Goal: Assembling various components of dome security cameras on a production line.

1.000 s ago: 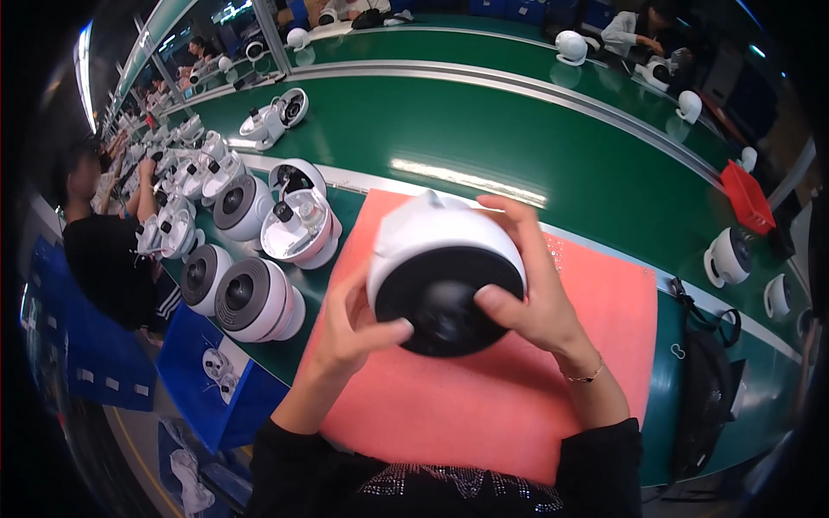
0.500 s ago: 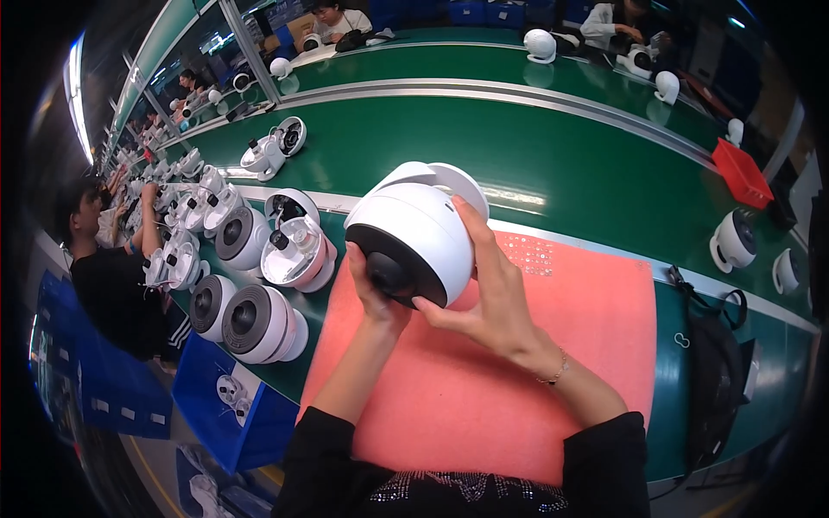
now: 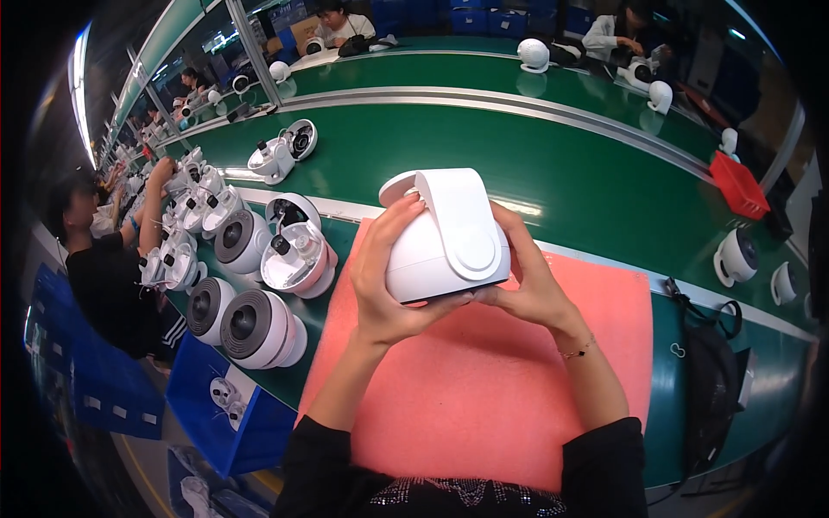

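Note:
A white ball-shaped camera (image 3: 423, 259) is held up over a pink foam mat (image 3: 484, 406), between my two hands. My left hand (image 3: 382, 285) wraps its left side, fingertips at the top near the curved bracket (image 3: 453, 216). On the opposite side, my right hand (image 3: 537, 289) grips the shell, its thumb near the left thumb under the lower edge. The bracket's arm with its round hub faces me. Only a thin dark strip of the black front shows at the bottom. A bracelet (image 3: 579, 348) circles my right wrist.
Left of the mat stand closed cameras (image 3: 250, 328) and several opened white housings (image 3: 298, 255). A blue bin (image 3: 194, 406) sits below the bench edge. At right are a black bag (image 3: 712, 371), a red tray (image 3: 738, 186) and more cameras (image 3: 737, 256). Co-workers (image 3: 108, 259) sit left and across.
The camera has been turned in my hands: its black front faced me at lower left, and now the bracket side does. My left hand has come up its side; my right hand has shifted lower.

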Tool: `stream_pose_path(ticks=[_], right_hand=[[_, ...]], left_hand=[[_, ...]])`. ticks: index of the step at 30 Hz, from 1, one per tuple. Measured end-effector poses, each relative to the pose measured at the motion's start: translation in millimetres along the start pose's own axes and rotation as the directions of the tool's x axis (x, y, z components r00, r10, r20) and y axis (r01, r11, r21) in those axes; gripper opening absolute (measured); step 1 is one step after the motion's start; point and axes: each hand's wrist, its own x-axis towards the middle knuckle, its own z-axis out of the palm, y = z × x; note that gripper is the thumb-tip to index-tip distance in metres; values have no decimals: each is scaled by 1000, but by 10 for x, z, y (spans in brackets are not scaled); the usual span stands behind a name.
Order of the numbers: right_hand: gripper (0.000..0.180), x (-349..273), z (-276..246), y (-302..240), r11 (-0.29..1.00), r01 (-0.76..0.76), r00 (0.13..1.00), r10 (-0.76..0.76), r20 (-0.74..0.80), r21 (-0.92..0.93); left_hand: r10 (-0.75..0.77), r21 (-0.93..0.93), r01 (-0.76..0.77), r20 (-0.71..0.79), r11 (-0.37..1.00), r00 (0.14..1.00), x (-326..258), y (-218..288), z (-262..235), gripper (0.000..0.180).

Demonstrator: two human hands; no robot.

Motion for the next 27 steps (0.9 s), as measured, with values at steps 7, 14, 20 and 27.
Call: stream_pose_path(ticks=[7,14,20,27], right_hand=[[82,-24,123,46,921,271,889,-351,-294,-280],[59,9,166,47,991,-125,923,97,-373,-50],[50,140,-298,359,617,-158,674,638,-372,771],[66,-159,-1116,929,667,-54,457,678,-575,743]], left_hand=[[-44,-88,43,-19,995,999,-35,70,45,75],[-547,-269,560,129,784,827,-81,95,107,62],[-901,-543,805,184,240,393,-405,187,-303,85],[-998,-942,328,-69,65,-1,-1014,-898,-675,78]])
